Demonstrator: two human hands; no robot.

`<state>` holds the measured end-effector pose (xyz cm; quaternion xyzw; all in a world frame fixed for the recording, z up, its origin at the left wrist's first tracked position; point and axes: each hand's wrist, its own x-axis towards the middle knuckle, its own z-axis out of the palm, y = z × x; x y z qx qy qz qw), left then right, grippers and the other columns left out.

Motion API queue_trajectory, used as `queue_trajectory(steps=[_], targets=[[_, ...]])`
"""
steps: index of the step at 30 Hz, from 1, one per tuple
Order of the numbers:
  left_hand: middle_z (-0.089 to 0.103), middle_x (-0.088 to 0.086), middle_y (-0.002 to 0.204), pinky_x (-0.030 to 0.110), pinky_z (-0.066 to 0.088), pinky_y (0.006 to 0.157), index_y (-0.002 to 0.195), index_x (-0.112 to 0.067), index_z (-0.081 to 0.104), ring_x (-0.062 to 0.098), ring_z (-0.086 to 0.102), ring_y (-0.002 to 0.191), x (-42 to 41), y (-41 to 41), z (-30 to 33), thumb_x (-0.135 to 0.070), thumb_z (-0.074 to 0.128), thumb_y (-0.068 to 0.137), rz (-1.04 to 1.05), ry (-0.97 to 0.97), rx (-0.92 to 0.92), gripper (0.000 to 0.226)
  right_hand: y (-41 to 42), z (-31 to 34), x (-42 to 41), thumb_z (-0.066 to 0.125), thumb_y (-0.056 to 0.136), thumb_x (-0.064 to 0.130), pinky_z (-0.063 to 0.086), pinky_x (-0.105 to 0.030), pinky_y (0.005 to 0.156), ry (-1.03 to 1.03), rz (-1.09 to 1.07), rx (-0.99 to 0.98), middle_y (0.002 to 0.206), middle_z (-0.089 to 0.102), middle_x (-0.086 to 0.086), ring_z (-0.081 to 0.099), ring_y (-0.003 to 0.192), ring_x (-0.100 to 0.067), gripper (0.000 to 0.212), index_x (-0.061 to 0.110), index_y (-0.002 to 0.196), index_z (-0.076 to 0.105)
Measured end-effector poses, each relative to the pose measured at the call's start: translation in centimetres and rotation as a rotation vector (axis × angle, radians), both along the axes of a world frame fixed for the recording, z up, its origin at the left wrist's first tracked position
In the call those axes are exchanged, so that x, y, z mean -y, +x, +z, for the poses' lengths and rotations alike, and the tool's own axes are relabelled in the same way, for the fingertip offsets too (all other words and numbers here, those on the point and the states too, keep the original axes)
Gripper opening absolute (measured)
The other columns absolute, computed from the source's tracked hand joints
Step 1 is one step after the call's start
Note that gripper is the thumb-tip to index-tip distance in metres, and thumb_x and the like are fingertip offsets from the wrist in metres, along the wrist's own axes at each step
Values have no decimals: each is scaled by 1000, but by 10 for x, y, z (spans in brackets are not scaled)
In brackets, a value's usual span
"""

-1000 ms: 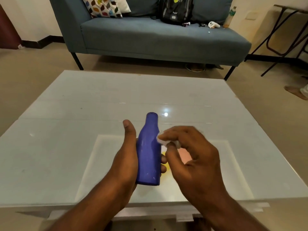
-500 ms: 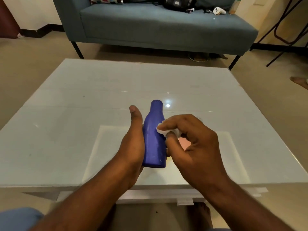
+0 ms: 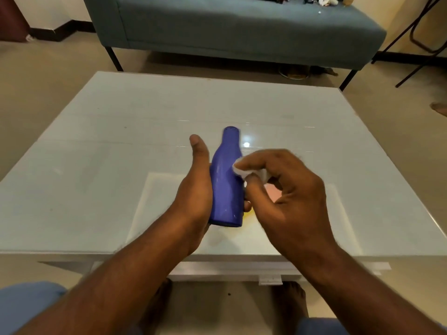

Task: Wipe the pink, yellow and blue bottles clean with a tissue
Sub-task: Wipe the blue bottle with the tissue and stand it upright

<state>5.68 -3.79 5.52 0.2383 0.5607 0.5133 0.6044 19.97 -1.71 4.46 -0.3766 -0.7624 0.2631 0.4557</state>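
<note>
The glass-topped bench (image 3: 121,151) lies bare toward its far edge and both sides, with the sofa (image 3: 242,27) beyond. Above its near edge, the left hand (image 3: 193,197) wraps its grip round the upright blue bottle (image 3: 226,180); the right hand (image 3: 290,197) pinches a white tissue (image 3: 239,170) against the bottle's shoulder

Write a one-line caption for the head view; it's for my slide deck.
Left hand holds the blue bottle while right hand wipes it with tissue.
</note>
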Motion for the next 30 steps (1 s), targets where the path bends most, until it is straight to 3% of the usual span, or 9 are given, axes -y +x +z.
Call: queue_trajectory(steps=[3, 9, 14, 16, 19, 22, 25, 27, 30], targets=[[76, 10, 80, 38, 61, 68, 101, -19, 66, 25, 71, 67, 4, 6, -1, -75, 19, 85, -83, 23, 1, 74, 2, 0, -4, 65, 93, 14, 53, -10, 81, 14, -65, -21, 115, 67, 4, 66, 104, -11, 21, 15, 114, 70], [78, 8, 85, 36, 61, 67, 104, -23, 67, 25, 73, 73, -1, -8, -1, -78, 16, 86, 67, -27, -10, 77, -1, -2, 15, 67, 85, 13, 55, -44, 83, 110, 136, 155, 107, 72, 9, 68, 102, -12, 19, 18, 100, 77], [76, 5, 73, 33, 61, 60, 100, -21, 66, 20, 72, 62, 5, 3, 1, -75, 15, 87, -46, 4, 0, 75, 3, 3, 2, 66, 92, 13, 59, -23, 82, 48, -6, -8, 108, 70, 5, 68, 99, -9, 18, 13, 107, 74], [76, 4, 74, 34, 61, 64, 98, -22, 66, 20, 71, 63, 6, 8, 0, -74, 17, 86, -42, 18, -1, 72, 3, 2, 1, 66, 91, 10, 59, -22, 86, 44, -46, -4, 115, 69, 4, 67, 105, -9, 23, 14, 113, 72], [76, 10, 87, 38, 60, 71, 108, -21, 66, 25, 72, 75, 4, 2, -1, -77, 18, 85, 23, 8, -7, 77, 1, -4, 12, 67, 87, 7, 57, -39, 89, 97, 41, 104, 116, 70, 6, 66, 109, -12, 25, 16, 108, 76], [78, 7, 86, 34, 61, 65, 109, -23, 66, 24, 73, 74, 1, -7, 1, -77, 16, 87, 86, -21, 1, 77, -1, -5, 18, 66, 85, 14, 53, -49, 84, 153, 150, 176, 110, 73, 11, 67, 106, -13, 20, 20, 100, 78], [78, 7, 83, 35, 63, 66, 110, -21, 66, 23, 75, 73, 4, -2, 1, -76, 15, 86, 21, -2, -34, 79, 3, -1, 11, 65, 87, 10, 58, -36, 85, 132, 86, 68, 108, 73, 4, 68, 102, -12, 20, 14, 102, 77], [76, 4, 73, 29, 61, 56, 102, -19, 66, 17, 72, 60, 7, 7, 1, -74, 16, 85, -33, 28, -27, 76, 5, 2, 4, 68, 88, 7, 58, -26, 87, 73, 9, 12, 116, 69, 3, 67, 108, -12, 25, 15, 112, 73], [77, 13, 86, 37, 61, 70, 101, -20, 69, 25, 72, 71, 7, 10, 0, -78, 19, 78, -37, 23, -16, 79, 3, 1, 7, 71, 90, 18, 52, -16, 94, 9, 14, 76, 127, 63, 6, 62, 118, -8, 33, 17, 123, 69]])
